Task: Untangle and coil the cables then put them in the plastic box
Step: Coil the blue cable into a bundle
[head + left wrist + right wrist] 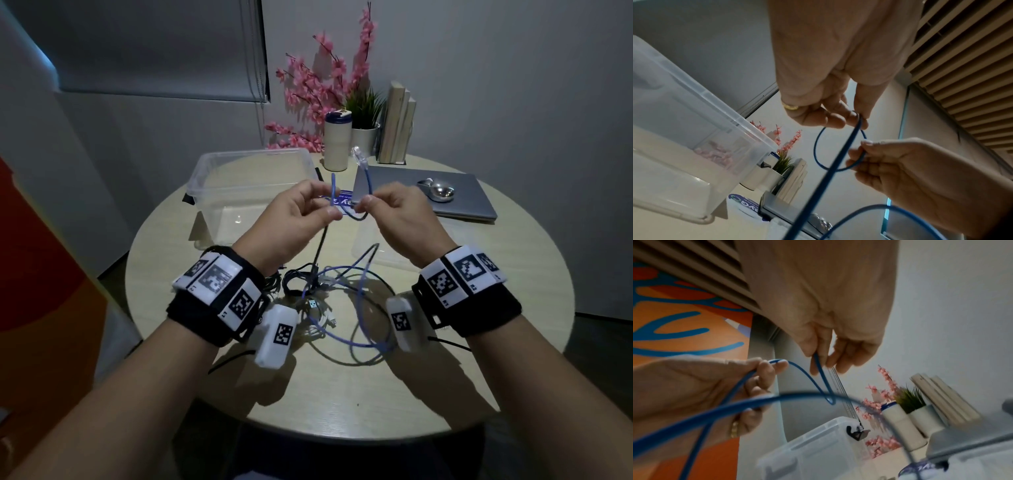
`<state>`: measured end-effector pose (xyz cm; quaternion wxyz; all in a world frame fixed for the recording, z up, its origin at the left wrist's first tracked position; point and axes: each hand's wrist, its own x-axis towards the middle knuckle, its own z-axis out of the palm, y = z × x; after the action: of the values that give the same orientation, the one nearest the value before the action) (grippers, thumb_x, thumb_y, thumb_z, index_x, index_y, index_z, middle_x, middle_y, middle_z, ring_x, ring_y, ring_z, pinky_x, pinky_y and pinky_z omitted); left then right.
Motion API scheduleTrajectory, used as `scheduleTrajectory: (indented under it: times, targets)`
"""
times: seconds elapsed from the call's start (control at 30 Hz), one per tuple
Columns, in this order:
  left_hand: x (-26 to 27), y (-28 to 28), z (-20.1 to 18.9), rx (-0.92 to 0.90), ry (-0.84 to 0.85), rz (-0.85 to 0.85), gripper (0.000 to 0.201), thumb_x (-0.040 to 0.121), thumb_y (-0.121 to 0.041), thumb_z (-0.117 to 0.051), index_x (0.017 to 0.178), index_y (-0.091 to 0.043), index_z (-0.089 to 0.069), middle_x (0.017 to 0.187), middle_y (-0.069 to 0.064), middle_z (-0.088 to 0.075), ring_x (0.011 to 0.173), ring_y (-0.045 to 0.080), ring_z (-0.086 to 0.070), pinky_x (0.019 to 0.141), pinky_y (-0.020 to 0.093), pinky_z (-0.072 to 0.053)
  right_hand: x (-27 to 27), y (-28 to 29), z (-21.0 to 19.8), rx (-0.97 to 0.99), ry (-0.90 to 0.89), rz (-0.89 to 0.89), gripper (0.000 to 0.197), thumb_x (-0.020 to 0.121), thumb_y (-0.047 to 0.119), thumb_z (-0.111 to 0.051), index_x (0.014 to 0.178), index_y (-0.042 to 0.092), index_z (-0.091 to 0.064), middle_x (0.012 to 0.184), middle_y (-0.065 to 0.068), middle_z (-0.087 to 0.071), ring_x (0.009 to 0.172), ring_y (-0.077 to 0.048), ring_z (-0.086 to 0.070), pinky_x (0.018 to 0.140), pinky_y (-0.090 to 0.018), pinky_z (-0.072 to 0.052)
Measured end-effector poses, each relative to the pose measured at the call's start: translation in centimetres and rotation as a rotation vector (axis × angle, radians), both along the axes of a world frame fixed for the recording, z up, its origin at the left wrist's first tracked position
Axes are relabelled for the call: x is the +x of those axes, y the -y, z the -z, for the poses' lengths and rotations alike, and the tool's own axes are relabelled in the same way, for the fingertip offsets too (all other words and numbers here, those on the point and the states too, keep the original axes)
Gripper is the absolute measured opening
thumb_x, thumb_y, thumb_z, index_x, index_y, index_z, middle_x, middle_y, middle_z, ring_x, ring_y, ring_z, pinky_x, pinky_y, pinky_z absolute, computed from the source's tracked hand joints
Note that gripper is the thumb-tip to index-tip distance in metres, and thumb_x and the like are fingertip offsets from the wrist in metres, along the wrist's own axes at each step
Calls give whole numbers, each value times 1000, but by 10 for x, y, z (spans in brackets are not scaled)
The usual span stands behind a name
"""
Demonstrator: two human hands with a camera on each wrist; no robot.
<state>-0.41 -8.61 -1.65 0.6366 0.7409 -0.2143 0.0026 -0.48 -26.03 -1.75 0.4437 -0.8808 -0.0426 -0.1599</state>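
- The left hand (830, 78) hangs down from the top and pinches a blue cable (840, 155) with its fingertips (861, 120).
- The right hand (910, 175) comes in from the right side and pinches a small loop of the same cable.
- A gold ring (790, 106) sits on one left finger.
- A clear plastic box (701, 129) stands on the bench (752, 227) at the left.
- Pink flowers (789, 142) and a green plant (784, 164) stand behind the box.

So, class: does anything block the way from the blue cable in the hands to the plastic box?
Nothing visible: the blue cable is held above the table, the plastic box is open just behind the hands.
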Motion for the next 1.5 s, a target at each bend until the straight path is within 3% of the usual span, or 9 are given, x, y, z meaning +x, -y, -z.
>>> scheduleTrajectory:
  times: [0.2, 0.4, 0.57, 0.63, 0.7, 0.9, 1.07, 1.27, 1.5]
  targets:
    - [-1, 11, 11, 237, 162, 36, 51, 88, -14, -52, 135, -27, -37, 76, 0, -53, 73, 15, -52, 79, 33, -46, -7, -12, -4, 662, -219, -261, 23, 95, -6, -36, 101, 0, -57, 63, -12, -52, 55, -19, -54, 62, -27, -53]
    - [1, 8, 11, 396, 268, -138, 49, 92, -8, -47, 137, -25, -42, 111, -2, -53, 90, 7, -51, 72, 3, -35, -12, -11, -7, 768, -307, -296, 28, 97, -1, -31, 95, 1, -59, 52, -4, -31, 46, -18, -42, 67, -37, -55]
    - [3, 4, 6, 399, 254, -187, 53, 90, -4, -45, 138, -26, -44, 130, -4, -46, 117, 7, -42, 97, 18, -30, -11, -12, -5, 807, -359, -303, 32, 100, 21, -36, 98, 1, -62, 53, 1, -24, 45, -14, -28, 52, -29, -36]
    - [3, 3, 6, 390, 243, -185, 54, 90, -5, -45, 139, -27, -44, 134, -5, -47, 120, 8, -43, 96, 20, -31, -12, -13, -3, 757, -386, -320, 43, 99, 41, -38, 95, 4, -61, 54, 3, -22, 46, -11, -25, 49, -25, -28]
    - [6, 2, 7, 366, 210, -153, 53, 91, -6, -46, 139, -29, -44, 136, -6, -49, 117, 8, -48, 93, 19, -38, -13, -14, 0, 673, -337, -350, 34, 99, 34, -42, 85, 7, -56, 52, 5, -22, 45, -10, -22, 49, -25, -22]
    - [1, 4, 13, 188, 100, -227, 51, 94, -21, -55, 140, -27, -34, 124, -6, -49, 109, 10, -52, 95, 29, -44, -10, -11, -5, 770, -231, -258, 29, 103, 20, -34, 77, 13, -44, 58, 0, -44, 47, -10, -36, 48, -21, -32]
    - [-7, 10, 24, 189, -127, -242, 41, 84, -50, -62, 105, -16, -53, 99, -2, -60, 91, 15, -58, 92, 41, -50, 0, -9, -11, 1069, -31, -210, 28, 104, 23, -32, 79, 14, -41, 49, 5, -39, 40, -8, -32, 44, -20, -34]
    - [-22, 24, 27, 331, 20, 177, 7, 92, -16, -60, 89, -16, -66, 80, -5, -66, 75, 1, -58, 75, 14, -44, -1, -7, -16, 1110, 7, -218, 28, 104, 26, -32, 81, 13, -42, 48, 7, -36, 40, -7, -31, 45, -20, -37]
    - [-15, 15, 24, 516, 138, 194, 7, 86, -25, -67, 87, -31, -69, 83, -3, -54, 81, 18, -55, 77, 29, -45, -4, 4, -29, 1224, -7, -285, 28, 103, 26, -35, 80, 12, -42, 47, 5, -32, 37, -6, -28, 42, -18, -32]
